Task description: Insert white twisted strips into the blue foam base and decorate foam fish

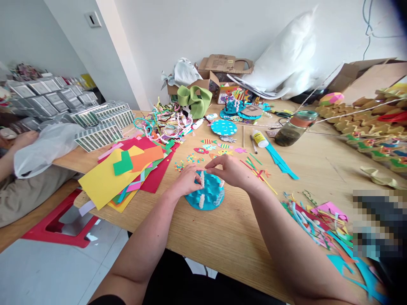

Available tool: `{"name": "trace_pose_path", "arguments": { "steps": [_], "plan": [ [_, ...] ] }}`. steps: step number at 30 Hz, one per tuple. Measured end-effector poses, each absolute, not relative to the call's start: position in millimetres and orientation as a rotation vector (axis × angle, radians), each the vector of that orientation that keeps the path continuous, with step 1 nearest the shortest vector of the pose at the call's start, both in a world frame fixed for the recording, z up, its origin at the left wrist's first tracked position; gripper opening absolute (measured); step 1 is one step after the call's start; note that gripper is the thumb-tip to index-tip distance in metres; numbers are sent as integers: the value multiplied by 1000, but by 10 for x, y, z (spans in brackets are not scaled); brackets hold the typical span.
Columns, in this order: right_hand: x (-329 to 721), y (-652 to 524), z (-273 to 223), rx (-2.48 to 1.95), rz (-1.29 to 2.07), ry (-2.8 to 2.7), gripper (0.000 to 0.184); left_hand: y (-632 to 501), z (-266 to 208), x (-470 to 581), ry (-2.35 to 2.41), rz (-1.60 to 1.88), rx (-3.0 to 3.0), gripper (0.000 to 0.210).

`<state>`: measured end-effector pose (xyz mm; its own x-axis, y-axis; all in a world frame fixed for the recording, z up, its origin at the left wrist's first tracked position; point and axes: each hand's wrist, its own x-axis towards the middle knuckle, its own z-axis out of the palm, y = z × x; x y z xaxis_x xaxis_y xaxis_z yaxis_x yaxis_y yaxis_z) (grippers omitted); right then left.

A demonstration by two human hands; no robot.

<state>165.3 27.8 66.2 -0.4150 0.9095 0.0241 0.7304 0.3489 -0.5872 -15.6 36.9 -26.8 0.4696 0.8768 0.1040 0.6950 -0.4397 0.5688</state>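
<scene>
A round blue paper piece (208, 207) with raised wavy blue strips lies on the table in front of me. White twisted posts (202, 201) stand on it. At its left side, my left hand (187, 180) is closed, thumb and fingers around one white twisted post (202, 179). My right hand (230, 171) reaches over the disc's far right edge. Its thumb and index finger are pinched close to the left fingertips; what lies between them is too small to make out. Just beyond the hands are paper fish (201, 151) and small coloured bits (190, 158).
Coloured paper sheets (98, 182) are stacked left. A glue bottle (260, 139), blue strips (281, 161) and a glass jar (295, 128) stand or lie right. Scraps (318, 224) cover the near right, egg cartons (365, 123) the far right. Another person's arm (15, 146) shows at left.
</scene>
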Motion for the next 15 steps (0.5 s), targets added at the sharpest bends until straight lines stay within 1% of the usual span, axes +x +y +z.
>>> {"name": "trace_pose_path", "arguments": {
  "steps": [7,15],
  "plan": [
    [1603,321,479,-1350,704,-2330,11,353,-280,-142,1370,530,2256,5],
    [1610,329,456,-1304,661,-2360,7,346,-265,-131,1354,562,2295,5]
  ]
}}
